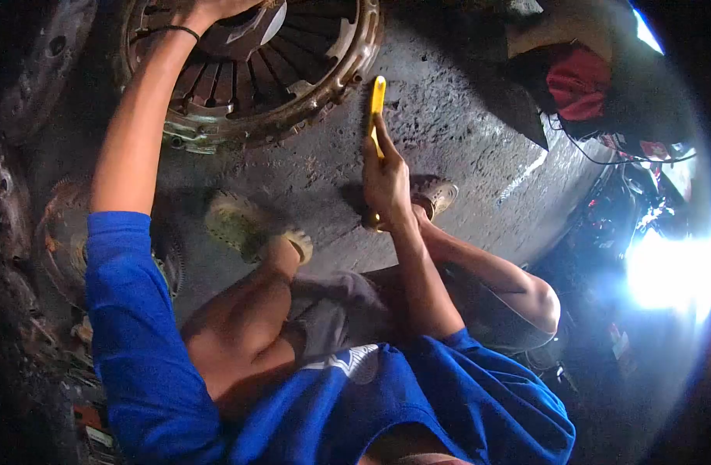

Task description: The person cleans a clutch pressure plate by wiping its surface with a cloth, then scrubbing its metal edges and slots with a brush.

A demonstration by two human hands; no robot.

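My right hand [386,182] is closed around a long yellow brush [379,97], with dark bristles along its left side. It is held upright in the view, above the floor to the right of a clutch pressure plate [293,112]. This round, rusty metal part has a ring of radial spring fingers and a bolted rim, and the top edge of the view cuts it off. My left hand [220,8] reaches over its centre, beside a pale grey piece [274,22]. The frame edge crops that hand, so its grip is unclear.
Dark, rough floor [464,101] lies beneath the plate. A toothed metal ring [57,240] is at the left. At the upper right are a red cloth [579,81] and a thin cable [604,161]. Clutter and bright light [673,271] fill the right side.
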